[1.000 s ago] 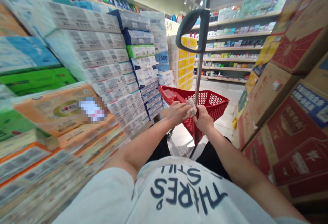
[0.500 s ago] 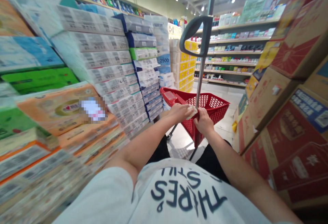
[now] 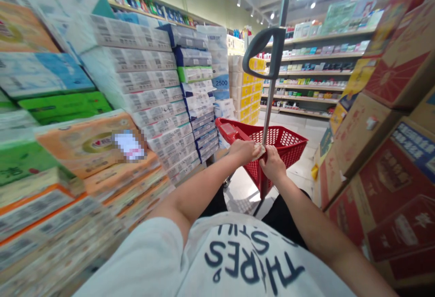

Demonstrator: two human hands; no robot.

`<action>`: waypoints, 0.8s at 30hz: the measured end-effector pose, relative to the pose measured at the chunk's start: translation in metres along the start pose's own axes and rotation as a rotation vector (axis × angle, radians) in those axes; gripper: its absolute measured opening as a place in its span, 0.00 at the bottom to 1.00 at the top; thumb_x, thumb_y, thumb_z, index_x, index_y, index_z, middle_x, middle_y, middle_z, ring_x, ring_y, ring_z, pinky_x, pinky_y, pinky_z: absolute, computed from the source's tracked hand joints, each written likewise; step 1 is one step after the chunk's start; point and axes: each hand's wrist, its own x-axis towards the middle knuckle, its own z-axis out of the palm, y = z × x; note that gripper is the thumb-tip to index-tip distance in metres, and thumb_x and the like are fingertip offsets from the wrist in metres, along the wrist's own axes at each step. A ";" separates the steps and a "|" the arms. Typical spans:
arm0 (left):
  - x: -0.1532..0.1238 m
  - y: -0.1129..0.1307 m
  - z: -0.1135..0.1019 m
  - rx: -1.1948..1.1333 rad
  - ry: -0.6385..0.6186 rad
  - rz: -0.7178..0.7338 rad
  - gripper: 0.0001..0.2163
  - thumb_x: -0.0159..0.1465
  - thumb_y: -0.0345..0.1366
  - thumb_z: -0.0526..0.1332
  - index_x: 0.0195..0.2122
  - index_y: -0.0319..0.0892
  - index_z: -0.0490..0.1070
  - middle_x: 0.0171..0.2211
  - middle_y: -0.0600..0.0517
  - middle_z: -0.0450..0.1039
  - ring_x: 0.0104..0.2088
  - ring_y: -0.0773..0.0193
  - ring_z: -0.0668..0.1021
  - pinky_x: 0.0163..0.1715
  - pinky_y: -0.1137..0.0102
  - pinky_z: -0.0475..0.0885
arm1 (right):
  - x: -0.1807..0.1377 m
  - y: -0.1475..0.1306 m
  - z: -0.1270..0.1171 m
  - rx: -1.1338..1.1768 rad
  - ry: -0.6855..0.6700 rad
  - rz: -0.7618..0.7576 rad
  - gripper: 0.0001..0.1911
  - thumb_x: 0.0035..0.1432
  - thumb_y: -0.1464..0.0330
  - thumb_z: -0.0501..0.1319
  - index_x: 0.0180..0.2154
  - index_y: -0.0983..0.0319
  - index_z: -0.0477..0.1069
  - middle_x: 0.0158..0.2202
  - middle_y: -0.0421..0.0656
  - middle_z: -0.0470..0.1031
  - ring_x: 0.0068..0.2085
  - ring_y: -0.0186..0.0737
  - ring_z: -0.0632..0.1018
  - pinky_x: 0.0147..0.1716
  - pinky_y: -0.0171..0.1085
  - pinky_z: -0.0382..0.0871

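A red plastic shopping cart [image 3: 291,154] with perforated sides stands right in front of me, a metal pole [image 3: 268,113] with a dark grey loop handle [image 3: 247,56] rising from it. My left hand [image 3: 242,151] is closed on a crumpled whitish cloth [image 3: 259,151] and presses it against the cart's near rim. Close beside it, my right hand [image 3: 273,164] has its fingers wrapped over the same rim at the near corner. The fingertips of both hands are partly hidden.
Stacked tissue packs [image 3: 152,95] rise on the left, with orange packs [image 3: 91,145] nearer me. Cardboard boxes [image 3: 365,129] are piled on the right. Beyond the cart are pale floor [image 3: 299,179] and stocked shelves [image 3: 312,72].
The view has turned slightly, so everything sits a little farther right and lower. My left hand with the cloth has slid slightly along the rim towards my right hand, which keeps its grip.
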 end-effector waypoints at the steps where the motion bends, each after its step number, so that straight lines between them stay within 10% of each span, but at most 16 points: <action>1: -0.001 -0.003 0.001 -0.001 0.021 0.039 0.19 0.68 0.49 0.48 0.37 0.41 0.73 0.32 0.48 0.76 0.32 0.60 0.78 0.34 0.67 0.67 | 0.000 0.000 0.000 0.000 0.004 -0.005 0.29 0.55 0.66 0.54 0.58 0.64 0.57 0.57 0.54 0.64 0.62 0.51 0.61 0.59 0.53 0.60; 6: -0.024 -0.024 0.019 -0.017 0.221 0.345 0.16 0.68 0.45 0.51 0.50 0.45 0.69 0.43 0.48 0.74 0.44 0.60 0.75 0.45 0.65 0.65 | 0.000 0.000 0.000 0.002 -0.013 -0.003 0.29 0.55 0.65 0.55 0.58 0.66 0.58 0.57 0.55 0.64 0.62 0.53 0.62 0.57 0.53 0.63; 14: 0.009 -0.007 -0.001 -0.027 -0.080 -0.072 0.21 0.67 0.51 0.47 0.36 0.44 0.74 0.30 0.50 0.76 0.34 0.60 0.78 0.35 0.69 0.67 | 0.000 -0.003 -0.001 -0.008 0.005 -0.008 0.29 0.54 0.68 0.54 0.58 0.65 0.57 0.57 0.54 0.64 0.62 0.52 0.61 0.57 0.54 0.61; 24: -0.004 0.017 0.000 0.043 -0.017 0.120 0.15 0.68 0.41 0.49 0.44 0.39 0.71 0.41 0.43 0.75 0.40 0.56 0.77 0.38 0.65 0.68 | -0.001 -0.001 -0.005 0.027 0.005 -0.028 0.28 0.55 0.65 0.54 0.57 0.64 0.58 0.56 0.54 0.66 0.60 0.52 0.63 0.56 0.54 0.63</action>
